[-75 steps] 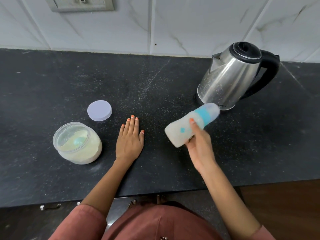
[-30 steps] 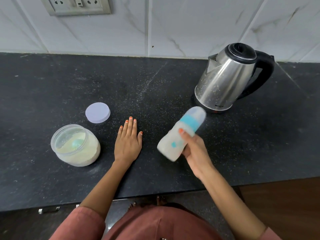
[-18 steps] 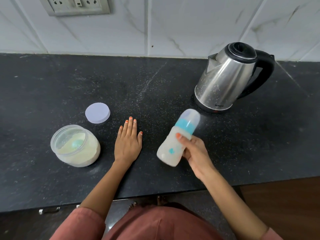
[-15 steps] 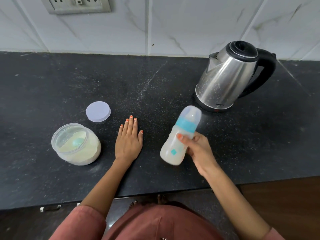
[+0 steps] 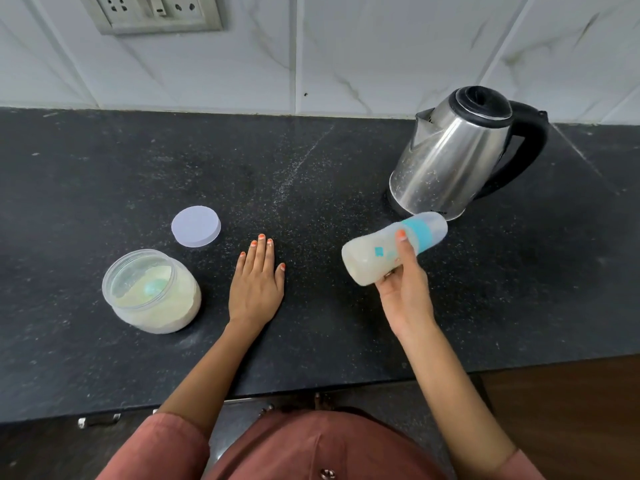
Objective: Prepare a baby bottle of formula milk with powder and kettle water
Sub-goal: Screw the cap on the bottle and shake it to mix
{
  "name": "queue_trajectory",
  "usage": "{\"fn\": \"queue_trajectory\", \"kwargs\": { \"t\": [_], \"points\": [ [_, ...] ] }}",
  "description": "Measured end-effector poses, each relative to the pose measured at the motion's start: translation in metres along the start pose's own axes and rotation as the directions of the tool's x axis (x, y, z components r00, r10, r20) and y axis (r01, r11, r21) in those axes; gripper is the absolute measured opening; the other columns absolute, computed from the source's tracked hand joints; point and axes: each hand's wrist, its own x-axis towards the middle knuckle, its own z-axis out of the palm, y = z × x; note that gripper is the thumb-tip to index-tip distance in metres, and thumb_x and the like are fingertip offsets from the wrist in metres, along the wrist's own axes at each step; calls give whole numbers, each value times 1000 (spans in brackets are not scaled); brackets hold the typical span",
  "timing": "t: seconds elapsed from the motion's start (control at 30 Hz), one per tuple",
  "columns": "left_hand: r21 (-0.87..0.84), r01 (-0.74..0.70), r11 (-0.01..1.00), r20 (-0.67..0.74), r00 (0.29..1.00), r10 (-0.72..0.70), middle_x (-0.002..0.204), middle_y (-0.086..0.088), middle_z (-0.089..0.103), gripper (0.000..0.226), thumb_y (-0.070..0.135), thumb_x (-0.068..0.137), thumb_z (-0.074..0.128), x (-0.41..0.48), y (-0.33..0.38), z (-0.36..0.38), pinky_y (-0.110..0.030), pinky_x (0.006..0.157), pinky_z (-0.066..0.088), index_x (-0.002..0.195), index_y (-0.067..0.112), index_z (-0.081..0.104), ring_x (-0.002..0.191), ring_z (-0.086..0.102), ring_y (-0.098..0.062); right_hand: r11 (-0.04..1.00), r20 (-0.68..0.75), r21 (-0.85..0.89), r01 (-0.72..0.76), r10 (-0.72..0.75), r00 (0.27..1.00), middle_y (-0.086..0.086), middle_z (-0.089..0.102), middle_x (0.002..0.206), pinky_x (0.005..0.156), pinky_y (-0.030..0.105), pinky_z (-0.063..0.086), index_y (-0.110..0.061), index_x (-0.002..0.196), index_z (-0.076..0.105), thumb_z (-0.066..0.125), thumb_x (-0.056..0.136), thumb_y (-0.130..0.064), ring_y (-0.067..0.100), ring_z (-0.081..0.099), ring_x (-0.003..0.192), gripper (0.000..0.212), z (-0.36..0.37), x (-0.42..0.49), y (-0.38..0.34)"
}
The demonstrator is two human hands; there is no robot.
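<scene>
Bottle (image 5: 363, 258): capped, teal collar (image 5: 417, 232), cloudy milky fill. It is held off the counter (image 5: 519, 289) and tilted near-horizontal, with the cap end pointed away from the wrist and the base sticking out on the inner side of the grip.

Grip: R hand (image 5: 405, 289) is clamped round the bottle body. The thumb is laid over the top just below the collar and the fingers are wrapped underneath.

L hand (image 5: 256, 285): laid flat, palm down, on the counter inboard of the grip. Fingers are straight and nothing is held.

Kettle (image 5: 450, 161): upright, lid shut, just beyond the cap end.

Powder jar (image 5: 152, 292): open, w/ a teal scoop (image 5: 154, 288) inside, out past the L hand. Its lid (image 5: 196, 226) lies flat beyond it, apart from it.

Step judged: mixing by shaking; powder + water are taken as already in.

For a good mix:
- The collar should be confirmed tight first, else leakage is likely at this tilt.
- The grip should be held at mid-body so the bottle cannot slip.
- The swing should be kept short and clear of the kettle.
- The base should be checked for lumps. Whether any are present cannot be told from here.
</scene>
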Motion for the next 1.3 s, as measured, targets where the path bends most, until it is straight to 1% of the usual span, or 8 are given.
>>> {"fn": "queue_trajectory", "kwargs": {
  "t": [0.2,0.37,0.43,0.57,0.77,0.97,1.13,1.3],
  "points": [
    [-5,0,1000,3,1000,0,155,-8,6,53,31,100,22,0,1,-2,-34,116,3,145,8,9,144,4,-20,901,153,-429,-64,143,978,-1,73,85,80,30,54,-15,88,67,67,61,-26,16,65,89,29,-3,-22,21],
    [1,-3,1000,-4,1000,3,155,-8,7,53,31,100,22,0,0,-1,-34,116,3,145,7,9,144,5,-20,1000,19,-9,-8,8,1000,1,67,98,80,30,54,-18,98,61,59,81,-24,13,64,92,18,5,-1,2],
    [-6,-1,1000,0,1000,1,155,-8,6,53,31,100,22,0,1,-2,-34,116,2,145,7,9,144,4,-19,997,25,-69,-17,18,1000,1,67,97,79,30,55,-17,97,60,57,84,-22,13,64,92,15,4,-3,5],
    [-2,4,1000,2,1000,-4,155,-7,5,53,32,100,22,1,1,-1,-33,116,1,145,8,8,144,3,-19,889,161,-453,-62,150,975,1,69,92,80,29,54,-16,90,64,64,64,-23,14,64,91,27,-3,-18,9],
    [-11,0,1000,-6,1000,0,155,-8,7,53,31,100,23,0,1,0,-34,116,3,145,7,10,144,5,-20,998,-12,-63,12,-13,1000,-1,68,96,79,29,55,-17,97,61,58,84,-18,10,65,87,14,4,1,1],
    [6,7,1000,0,1000,-7,156,-7,4,54,32,100,21,1,0,-1,-33,116,1,146,8,7,144,3,-18,850,175,-526,-25,137,975,1,71,86,79,30,55,-16,86,65,68,65,-16,15,66,86,21,-6,-23,15],
    [-7,4,1000,-12,1000,-4,155,-8,8,53,31,99,23,0,1,1,-34,116,3,145,7,10,144,5,-20,997,-21,-56,52,-53,998,-2,68,95,76,25,56,-18,95,61,59,82,-19,8,65,86,13,4,-3,-1],
    [-20,9,1000,-4,1000,-9,155,-8,7,53,31,99,24,0,0,0,-34,116,3,145,8,10,144,5,-20,816,180,-578,27,95,979,-4,72,78,74,25,54,-17,85,66,71,60,-19,13,66,81,25,-8,-27,18]
  ]
}}
